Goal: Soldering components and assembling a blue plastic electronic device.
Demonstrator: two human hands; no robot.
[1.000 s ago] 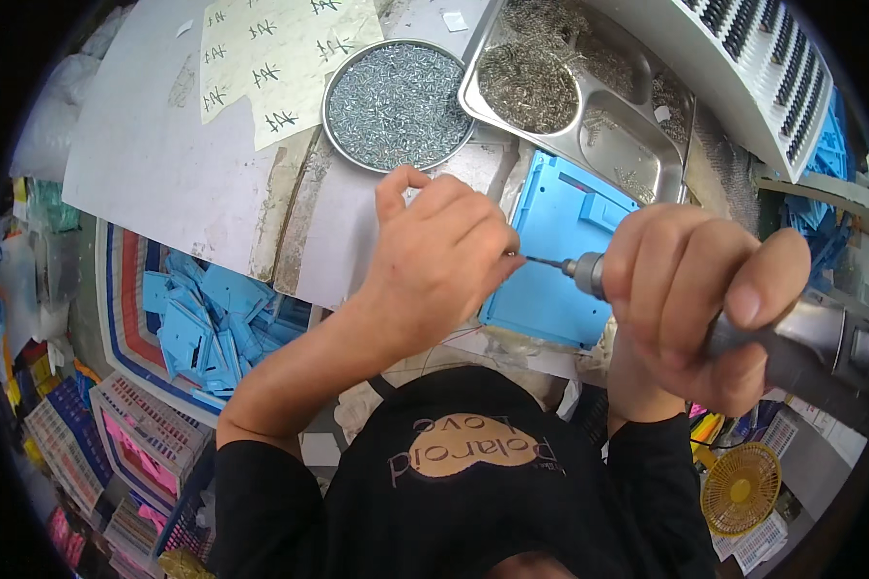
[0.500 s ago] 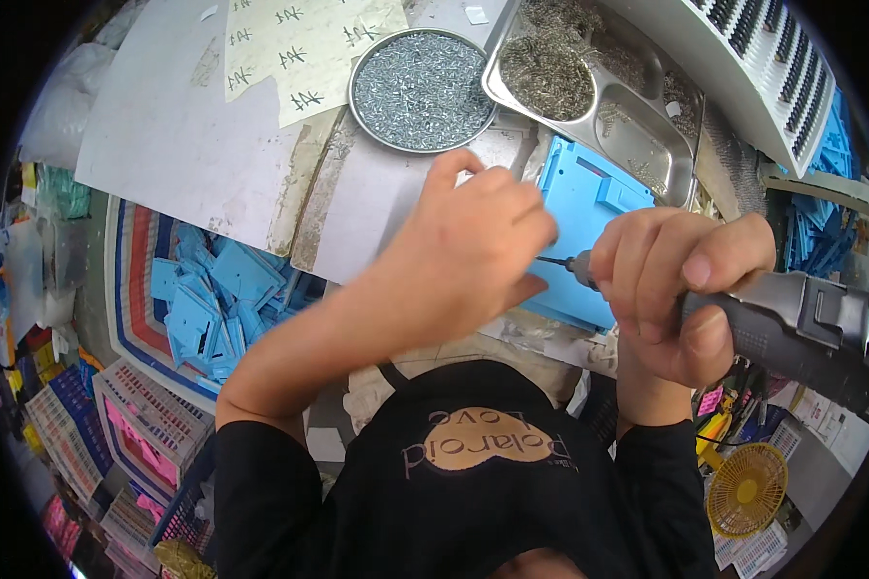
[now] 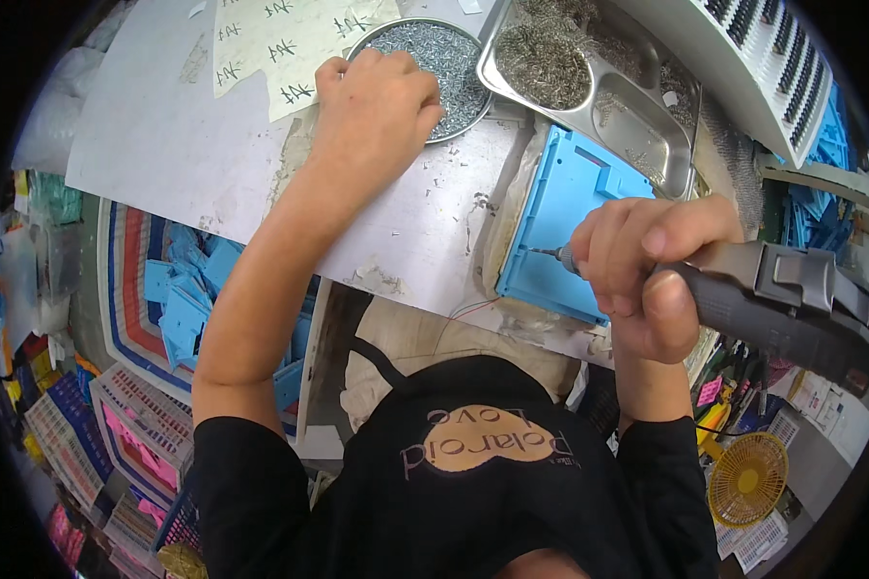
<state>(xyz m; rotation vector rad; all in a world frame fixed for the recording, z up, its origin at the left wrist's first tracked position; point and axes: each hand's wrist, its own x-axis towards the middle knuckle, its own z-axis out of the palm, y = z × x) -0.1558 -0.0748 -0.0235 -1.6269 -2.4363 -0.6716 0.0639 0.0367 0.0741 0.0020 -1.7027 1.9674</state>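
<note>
My right hand (image 3: 652,275) grips a grey electric screwdriver (image 3: 792,314). Its thin bit points left and meets, or hovers just over, the lower left part of a light blue plastic panel (image 3: 579,183) on the bench. My left hand (image 3: 372,121) is over the left side of a round metal dish (image 3: 490,101) full of small silver screws (image 3: 449,68). The left fingers are curled in, and their tips are partly hidden, so anything pinched there does not show.
Beyond the panel stands a compartmented steel tray (image 3: 652,145) with small springs and metal parts. A white rack (image 3: 743,72) with rows of black pieces rises at the far right. More blue panels fill a striped bag (image 3: 126,289) at left. A yellow fan (image 3: 747,480) stands lower right.
My left hand has moved from beside the screwdriver bit, up and left to the screw dish. The screwdriver has shifted slightly left, its bit still at the panel.
</note>
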